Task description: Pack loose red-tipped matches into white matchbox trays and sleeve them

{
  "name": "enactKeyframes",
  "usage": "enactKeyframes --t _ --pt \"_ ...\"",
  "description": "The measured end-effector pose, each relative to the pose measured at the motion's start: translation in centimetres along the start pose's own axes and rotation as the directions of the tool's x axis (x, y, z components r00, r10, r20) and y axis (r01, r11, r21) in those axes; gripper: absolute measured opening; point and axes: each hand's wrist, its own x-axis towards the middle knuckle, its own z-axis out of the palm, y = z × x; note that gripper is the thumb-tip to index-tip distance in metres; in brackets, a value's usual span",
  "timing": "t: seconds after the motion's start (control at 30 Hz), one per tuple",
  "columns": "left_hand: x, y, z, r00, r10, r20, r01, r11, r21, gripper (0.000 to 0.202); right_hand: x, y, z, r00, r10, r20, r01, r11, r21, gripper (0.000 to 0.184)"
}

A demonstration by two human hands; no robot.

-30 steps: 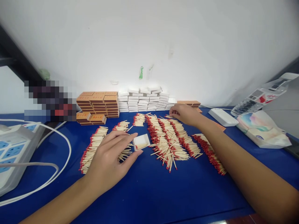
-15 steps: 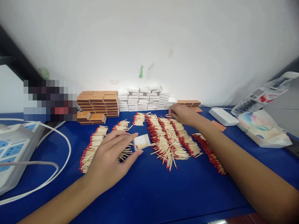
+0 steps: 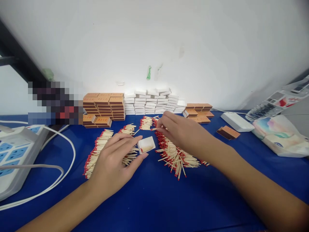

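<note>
Left hand (image 3: 118, 155), centre-left of frame: we see thumb and forefinger spread the width of a white tray (image 3: 147, 141), holding it by its near and far edges. The tray sits mid-frame, tilted slightly on the blue table (image 3: 154, 199), a few matches lying in it. Palm down, forearm from lower left.

Right hand (image 3: 177, 129), right of centre: fingertips pinched narrow on one match (image 3: 154, 129), above and right of the tray. We note the wrist bent, forearm from lower right, over the match pile (image 3: 177, 158).
</note>
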Motion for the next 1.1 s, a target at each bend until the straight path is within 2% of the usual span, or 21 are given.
enactKeyframes --t 0.07,0.17,0.3,0.43,0.6,0.67,0.77,0.83,0.9,0.97,1.03,1.1 --pt "0.0 0.0 0.0 1.000 0.001 -0.003 -0.001 1.000 0.004 0.035 -0.2 -2.3 -0.2 0.996 -0.091 0.006 0.091 0.993 -0.079 0.020" --pt "-0.1 -0.1 0.1 1.000 0.002 -0.016 -0.002 1.000 0.011 0.035 -0.5 -3.9 -0.1 0.988 -0.148 0.042 0.151 0.984 -0.098 0.026" --pt "-0.1 -0.1 0.2 0.999 0.009 -0.031 -0.008 1.000 0.011 0.036 -0.4 -4.4 0.1 0.991 -0.126 0.050 0.128 0.992 -0.022 0.026" --pt "0.0 0.0 0.1 1.000 0.013 -0.019 -0.013 1.000 0.004 0.035 -0.3 -4.8 0.1 0.983 -0.169 0.067 0.173 0.983 -0.067 0.028" --pt "0.0 0.1 0.0 0.999 0.022 -0.044 -0.022 1.000 0.007 0.037 -0.5 -4.6 0.4 0.984 -0.180 0.003 0.180 0.983 -0.043 0.026" --pt "0.0 0.1 0.0 0.999 0.017 -0.052 -0.017 1.000 0.014 0.039 -0.4 -4.0 0.3 0.986 -0.164 -0.020 0.164 0.986 0.016 0.024" --pt "-0.1 0.0 0.0 0.999 -0.007 -0.047 0.008 1.000 0.015 0.038 -0.1 -1.9 -0.2 0.995 -0.089 -0.052 0.099 0.969 0.228 0.022" --pt "-0.1 0.1 -0.1 0.999 -0.013 -0.046 0.014 1.000 0.011 0.038 0.1 0.8 -0.4 0.997 0.038 -0.068 -0.014 0.947 0.320 0.021" --pt "-0.2 0.1 -0.1 0.999 -0.010 -0.046 0.010 1.000 0.008 0.038 0.1 4.2 -0.2 0.975 0.214 -0.060 -0.189 0.941 0.281 0.020" --pt "-0.2 0.2 -0.1 0.999 -0.012 -0.045 0.013 1.000 0.004 0.039 -0.3 7.7 0.4 0.947 0.320 -0.018 -0.314 0.937 0.155 0.018" --pt "-0.2 0.2 0.0 0.999 -0.014 -0.041 0.014 1.000 -0.001 0.039 -0.8 10.6 1.4 0.931 0.360 0.063 -0.363 0.930 0.052 0.016" --pt "-0.1 0.2 0.1 0.999 -0.010 -0.038 0.009 1.000 -0.002 0.038 -1.4 12.6 2.4 0.916 0.363 0.170 -0.367 0.930 -0.009 0.015"
